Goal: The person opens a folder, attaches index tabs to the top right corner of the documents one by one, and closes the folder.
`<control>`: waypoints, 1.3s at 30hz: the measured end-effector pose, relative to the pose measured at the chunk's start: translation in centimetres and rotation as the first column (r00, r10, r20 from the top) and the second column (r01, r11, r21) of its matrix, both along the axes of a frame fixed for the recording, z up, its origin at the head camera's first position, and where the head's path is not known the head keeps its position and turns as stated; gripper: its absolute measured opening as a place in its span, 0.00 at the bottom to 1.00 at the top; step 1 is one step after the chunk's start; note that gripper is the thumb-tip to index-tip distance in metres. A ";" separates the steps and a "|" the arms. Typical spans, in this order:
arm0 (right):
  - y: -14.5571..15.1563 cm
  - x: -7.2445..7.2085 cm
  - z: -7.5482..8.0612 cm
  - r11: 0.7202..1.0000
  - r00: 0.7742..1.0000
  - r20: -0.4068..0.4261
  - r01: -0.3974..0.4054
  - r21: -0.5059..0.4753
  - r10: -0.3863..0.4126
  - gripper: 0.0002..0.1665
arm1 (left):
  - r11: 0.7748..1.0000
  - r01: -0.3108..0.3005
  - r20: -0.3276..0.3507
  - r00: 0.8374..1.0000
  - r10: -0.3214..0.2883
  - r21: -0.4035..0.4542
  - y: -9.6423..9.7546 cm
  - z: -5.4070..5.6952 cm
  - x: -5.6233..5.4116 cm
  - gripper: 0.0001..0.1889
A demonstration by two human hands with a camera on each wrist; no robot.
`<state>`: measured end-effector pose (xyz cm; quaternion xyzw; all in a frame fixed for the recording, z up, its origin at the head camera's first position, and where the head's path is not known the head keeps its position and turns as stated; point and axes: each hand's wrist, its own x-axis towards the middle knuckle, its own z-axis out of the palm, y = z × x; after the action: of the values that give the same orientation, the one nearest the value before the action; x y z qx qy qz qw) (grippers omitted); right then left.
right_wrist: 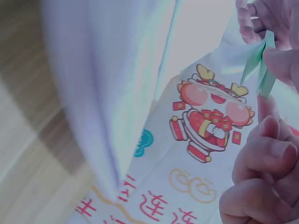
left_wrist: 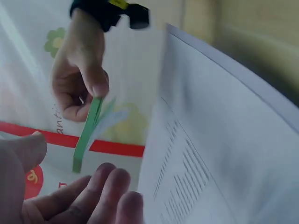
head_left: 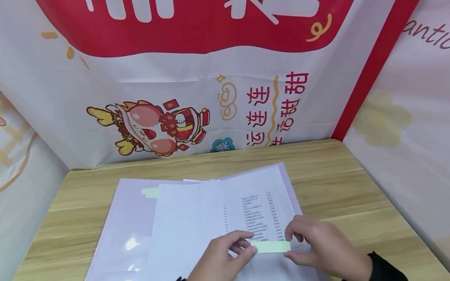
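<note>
A pale green pad of sticky notes (head_left: 272, 246) is above the printed page (head_left: 262, 270) of an open folder. My right hand (head_left: 324, 244) pinches the pad's right end between thumb and fingers. By its left end is my left hand (head_left: 220, 263), thumb and fingers parted around it. In the left wrist view a gap shows between the left fingers (left_wrist: 100, 191) and the pad (left_wrist: 83, 142). Some leaves of the pad (right_wrist: 267, 60) fan apart in the right wrist view.
The lilac folder (head_left: 113, 246) lies open on a wooden table (head_left: 335, 184), its glossy left cover reflecting light. Another pale green sticky strip (head_left: 150, 192) is at the upper edge of the left page. A printed cloth (head_left: 210, 69) hangs behind the table.
</note>
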<state>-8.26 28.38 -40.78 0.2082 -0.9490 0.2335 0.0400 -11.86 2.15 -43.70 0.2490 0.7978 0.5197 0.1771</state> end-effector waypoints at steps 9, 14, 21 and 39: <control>-1.2 -0.2 0.0 0.998 0.997 -0.044 0.059 0.004 -0.059 0.20 | 0.978 -0.062 0.204 0.979 0.020 0.200 0.7 -0.9 -0.8 0.12; -1.3 -0.2 -0.4 0.997 0.996 -0.052 0.065 -0.030 -0.066 0.22 | 0.979 -0.108 0.198 0.977 0.073 0.174 0.9 -1.0 -0.9 0.10; -1.2 -0.6 -0.6 0.991 0.998 0.018 0.057 -0.122 -0.055 0.16 | 0.977 -0.129 0.190 0.977 0.097 0.169 1.1 -1.0 -0.9 0.08; -1.1 -1.3 -1.3 0.982 0.991 0.091 0.115 -0.151 -0.102 0.07 | 0.984 -0.097 0.178 0.982 0.069 0.152 1.2 -1.1 -0.9 0.08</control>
<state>-9.58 27.31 -42.11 0.1423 -0.9386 0.3129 0.0294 -12.73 3.36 -44.82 0.1831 0.7448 0.6087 0.2028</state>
